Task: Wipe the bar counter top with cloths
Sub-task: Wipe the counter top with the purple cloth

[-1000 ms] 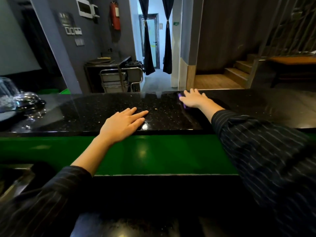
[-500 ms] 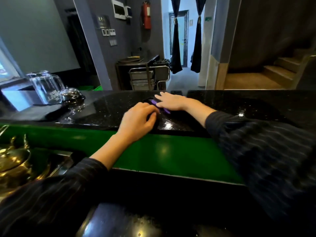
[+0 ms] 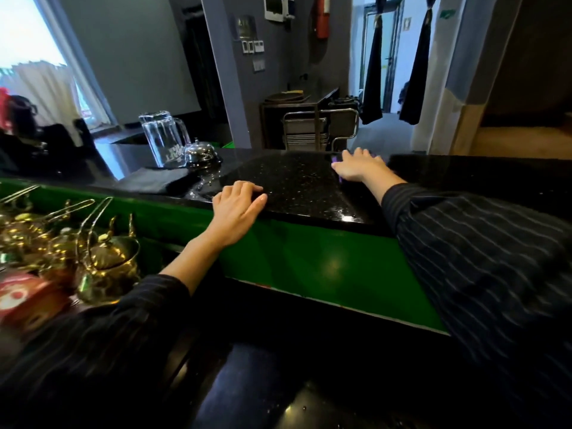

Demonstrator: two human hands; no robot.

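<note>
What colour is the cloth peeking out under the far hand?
Purple. The head view shows the cloth under the right hand.

The head view looks forward and down across the bar counter top [image 3: 294,181] from close behind.

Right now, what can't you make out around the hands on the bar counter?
Head view only.
purple cloth: mostly hidden under the right hand.
left hand: its fingers hide whether they cover a cloth.
red object, lower left: blurred, cut by the edge.
</note>
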